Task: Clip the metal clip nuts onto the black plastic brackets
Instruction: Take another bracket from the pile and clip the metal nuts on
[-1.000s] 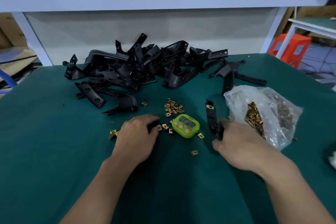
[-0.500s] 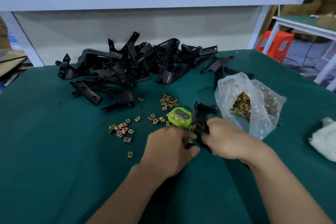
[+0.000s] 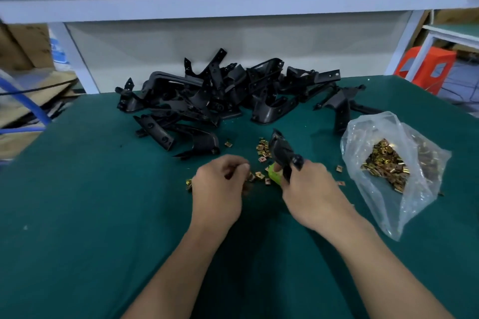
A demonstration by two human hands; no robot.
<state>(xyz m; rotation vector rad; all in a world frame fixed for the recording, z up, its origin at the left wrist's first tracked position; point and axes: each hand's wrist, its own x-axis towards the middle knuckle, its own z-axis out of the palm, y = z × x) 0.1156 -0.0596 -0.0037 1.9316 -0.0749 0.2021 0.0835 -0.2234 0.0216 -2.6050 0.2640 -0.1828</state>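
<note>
Fingers of right hand [image 3: 308, 189] curled round black bracket [image 3: 281, 151] — left hand [image 3: 217, 189] fingers curled, contents unclear.

Green table [image 3: 77, 215]: brackets [image 3: 207, 96], clip nuts [image 3: 263, 146], bag [image 3: 420, 197]

right grip [image 3: 311, 189] holds a black bracket [image 3: 281, 150] while left grip [image 3: 219, 189] hovers over loose clip nuts [image 3: 260, 175].
</note>
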